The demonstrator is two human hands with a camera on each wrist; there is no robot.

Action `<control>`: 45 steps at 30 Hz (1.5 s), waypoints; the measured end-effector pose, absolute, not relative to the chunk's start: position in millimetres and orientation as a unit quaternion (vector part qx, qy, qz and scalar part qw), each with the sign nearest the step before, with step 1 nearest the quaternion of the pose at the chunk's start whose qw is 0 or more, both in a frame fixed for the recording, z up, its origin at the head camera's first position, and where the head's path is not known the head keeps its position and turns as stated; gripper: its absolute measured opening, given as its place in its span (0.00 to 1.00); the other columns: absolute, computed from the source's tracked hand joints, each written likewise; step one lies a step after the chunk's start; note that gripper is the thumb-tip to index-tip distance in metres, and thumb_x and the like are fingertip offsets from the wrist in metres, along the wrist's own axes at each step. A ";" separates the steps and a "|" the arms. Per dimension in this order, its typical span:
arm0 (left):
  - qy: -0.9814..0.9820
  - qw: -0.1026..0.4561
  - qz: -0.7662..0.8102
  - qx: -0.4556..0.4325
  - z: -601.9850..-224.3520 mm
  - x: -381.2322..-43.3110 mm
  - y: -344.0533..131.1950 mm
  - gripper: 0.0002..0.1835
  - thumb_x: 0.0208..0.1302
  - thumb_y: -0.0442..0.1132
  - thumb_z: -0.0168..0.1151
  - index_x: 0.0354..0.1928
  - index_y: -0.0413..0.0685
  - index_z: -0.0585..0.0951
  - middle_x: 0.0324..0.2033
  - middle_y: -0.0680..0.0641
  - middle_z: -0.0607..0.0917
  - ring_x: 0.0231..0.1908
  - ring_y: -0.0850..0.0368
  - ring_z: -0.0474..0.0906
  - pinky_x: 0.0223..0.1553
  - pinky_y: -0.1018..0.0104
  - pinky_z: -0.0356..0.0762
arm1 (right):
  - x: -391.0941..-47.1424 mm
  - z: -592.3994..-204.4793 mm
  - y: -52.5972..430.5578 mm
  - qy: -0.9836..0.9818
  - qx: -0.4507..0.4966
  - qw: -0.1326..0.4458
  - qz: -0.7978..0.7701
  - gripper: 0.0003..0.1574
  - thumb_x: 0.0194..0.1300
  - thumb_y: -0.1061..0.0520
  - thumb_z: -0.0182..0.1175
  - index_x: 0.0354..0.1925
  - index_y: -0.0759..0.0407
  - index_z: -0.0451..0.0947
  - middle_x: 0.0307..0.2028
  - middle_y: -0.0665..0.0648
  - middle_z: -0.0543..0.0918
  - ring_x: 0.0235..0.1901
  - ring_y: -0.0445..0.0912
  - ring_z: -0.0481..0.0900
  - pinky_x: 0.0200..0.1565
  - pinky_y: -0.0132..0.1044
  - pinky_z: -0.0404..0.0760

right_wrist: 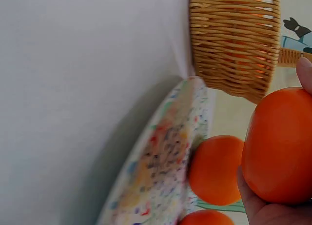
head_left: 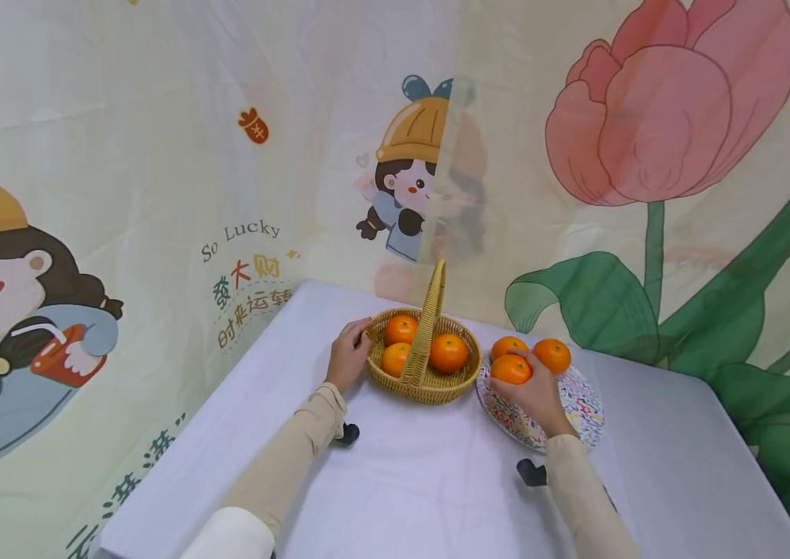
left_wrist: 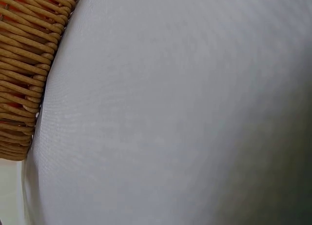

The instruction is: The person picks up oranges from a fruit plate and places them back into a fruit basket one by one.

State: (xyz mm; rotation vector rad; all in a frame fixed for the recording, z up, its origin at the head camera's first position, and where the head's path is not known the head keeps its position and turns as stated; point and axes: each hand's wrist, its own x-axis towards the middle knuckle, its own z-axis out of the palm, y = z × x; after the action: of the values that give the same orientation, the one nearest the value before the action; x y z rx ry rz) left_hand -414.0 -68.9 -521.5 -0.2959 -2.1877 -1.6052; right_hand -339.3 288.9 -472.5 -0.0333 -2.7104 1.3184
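A wicker basket with an arched handle holds three oranges, among them one orange right of the handle. At its left rim is my left hand, fingertips on the edge. The basket's woven side fills a corner of the left wrist view, where the hand is hidden. My right hand grips an orange between thumb and fingers, above the speckled plate. Two other oranges lie on that plate: one behind the held orange, another to its right.
A white cloth covers the table. Behind it hang printed curtains with a large tulip and cartoon figures. The plate stands close to the basket's right side. A black piece shows by the left wrist, another by the right.
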 end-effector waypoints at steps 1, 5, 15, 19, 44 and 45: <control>-0.784 0.205 -0.577 -0.106 -521.7 -413.5 -68.9 0.19 0.68 0.27 0.52 0.60 0.38 0.78 0.60 0.47 0.77 0.62 0.55 0.71 0.63 0.59 0.69 | -339.8 -469.5 287.4 -0.897 -0.008 0.064 0.437 0.52 0.50 0.37 0.73 0.67 0.49 0.64 0.58 0.60 0.71 0.54 0.59 0.72 0.54 0.57 0.77; -0.784 0.205 -0.577 -0.106 -523.1 -412.5 -68.7 0.20 0.68 0.27 0.52 0.60 0.38 0.78 0.60 0.45 0.77 0.61 0.54 0.71 0.63 0.58 0.70 | -340.3 -460.8 280.0 -0.900 0.001 0.070 0.431 0.52 0.48 0.35 0.74 0.66 0.46 0.66 0.56 0.60 0.73 0.52 0.58 0.74 0.51 0.56 0.79; -0.789 0.208 -0.568 -0.109 -528.2 -415.4 -70.6 0.20 0.67 0.26 0.51 0.60 0.37 0.77 0.60 0.45 0.77 0.62 0.52 0.71 0.62 0.56 0.70 | -345.9 -454.8 259.5 -0.903 0.038 0.090 0.419 0.52 0.42 0.28 0.73 0.63 0.44 0.70 0.56 0.56 0.75 0.51 0.55 0.75 0.51 0.54 0.79; -0.787 0.209 -0.571 -0.108 -528.5 -416.0 -70.9 0.20 0.67 0.26 0.52 0.60 0.38 0.78 0.60 0.46 0.77 0.62 0.53 0.71 0.62 0.57 0.70 | -349.6 -452.9 248.8 -0.902 0.049 0.089 0.420 0.50 0.44 0.31 0.74 0.62 0.44 0.70 0.56 0.56 0.74 0.52 0.55 0.73 0.52 0.55 0.78; -0.789 0.205 -0.568 -0.115 -525.7 -417.0 -72.1 0.20 0.67 0.28 0.52 0.60 0.40 0.78 0.60 0.49 0.77 0.62 0.55 0.71 0.61 0.58 0.71 | -358.5 -461.6 192.1 -0.881 0.062 0.045 0.466 0.54 0.35 0.29 0.77 0.61 0.39 0.70 0.53 0.52 0.77 0.47 0.52 0.77 0.47 0.50 0.82; -0.789 0.206 -0.567 -0.116 -525.7 -417.4 -72.0 0.20 0.67 0.28 0.52 0.60 0.40 0.78 0.60 0.49 0.77 0.61 0.55 0.71 0.61 0.58 0.71 | -358.8 -461.5 192.0 -0.882 0.063 0.046 0.465 0.54 0.35 0.29 0.76 0.61 0.38 0.70 0.53 0.52 0.77 0.47 0.52 0.77 0.47 0.50 0.82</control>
State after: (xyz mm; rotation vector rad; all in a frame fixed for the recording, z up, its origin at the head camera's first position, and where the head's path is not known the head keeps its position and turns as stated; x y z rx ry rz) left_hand -417.4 -72.0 -525.7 -0.3239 -2.1985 -1.5794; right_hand -358.8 192.0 -461.5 0.1907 -2.6921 1.4179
